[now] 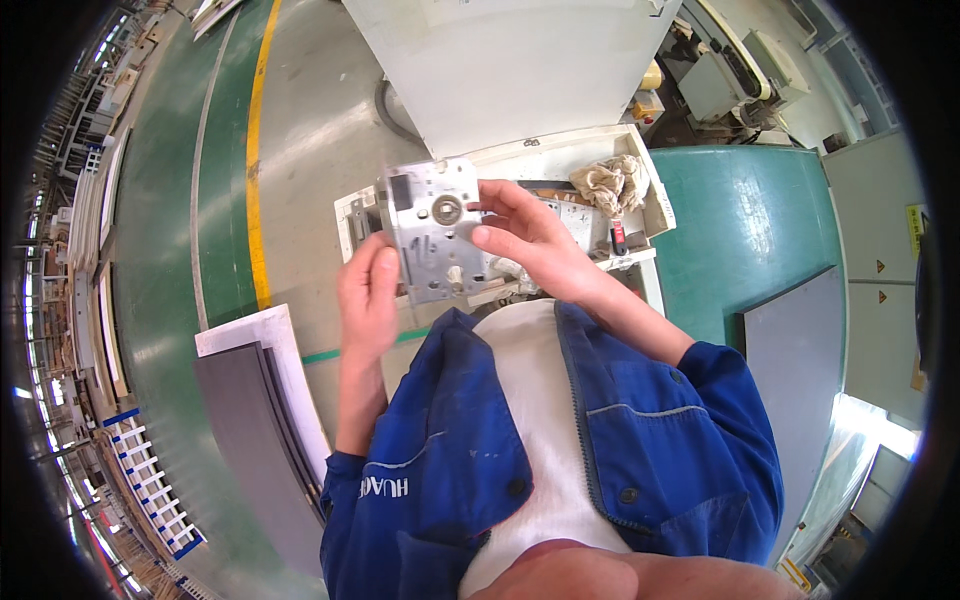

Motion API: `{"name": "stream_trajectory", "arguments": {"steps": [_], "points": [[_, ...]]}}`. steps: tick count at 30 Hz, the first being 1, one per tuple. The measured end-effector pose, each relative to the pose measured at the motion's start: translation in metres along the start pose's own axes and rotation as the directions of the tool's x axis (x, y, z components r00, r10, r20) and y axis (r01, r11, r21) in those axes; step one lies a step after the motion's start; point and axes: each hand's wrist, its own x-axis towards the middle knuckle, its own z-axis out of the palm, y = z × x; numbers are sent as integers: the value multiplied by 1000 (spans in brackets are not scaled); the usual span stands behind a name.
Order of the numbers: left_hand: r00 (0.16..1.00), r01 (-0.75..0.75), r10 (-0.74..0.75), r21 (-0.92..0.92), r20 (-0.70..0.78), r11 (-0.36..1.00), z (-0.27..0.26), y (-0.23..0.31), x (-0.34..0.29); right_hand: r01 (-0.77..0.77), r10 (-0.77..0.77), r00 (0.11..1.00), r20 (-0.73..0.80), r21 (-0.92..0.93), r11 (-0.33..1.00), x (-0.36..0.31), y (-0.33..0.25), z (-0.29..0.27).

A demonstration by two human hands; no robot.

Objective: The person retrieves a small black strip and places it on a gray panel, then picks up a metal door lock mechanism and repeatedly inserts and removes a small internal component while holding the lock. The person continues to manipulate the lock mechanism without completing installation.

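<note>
A silvery metal mortise lock case (437, 230), flat and boxy with a round hub and several cut-outs, is held up before me. My left hand (369, 290) pinches its lower left edge between thumb and fingers. On the opposite edge, my right hand (532, 238) has its thumb on the near face and its fingers bent round the side. Below and behind the lock case lies a white open tray (655, 205). Inside the tray are a crumpled beige rag (612, 184) and a tool with a red and black handle (618, 237); the lock case hides part of it.
A large white panel (510, 70) rises beyond the tray. Dark grey boards (245, 410) lean at the left, and another grey board (795, 350) lies at the right. A yellow line (256, 150) runs along the floor. Pale cabinets (870, 240) stand at far right.
</note>
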Motion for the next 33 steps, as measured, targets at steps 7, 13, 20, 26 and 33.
{"name": "stream_trajectory", "arguments": {"steps": [7,13,20,26,33], "points": [[999,-17,25,-302,20,953,35,0,13,7,-6,991,-136,5,1000,-7,-12,1],[985,136,-173,-573,-11,808,50,4,26,25,-18,985,-173,37,999,-16,-4,-3],[989,143,-127,-632,72,761,54,3,27,80,-71,986,-151,49,996,-20,1,-5],[975,219,-164,-771,150,597,55,4,23,46,-27,984,-175,103,994,-21,-1,-4],[940,316,-51,-802,338,507,54,11,26,-2,6,963,-271,13,1000,-19,1,2]]}}
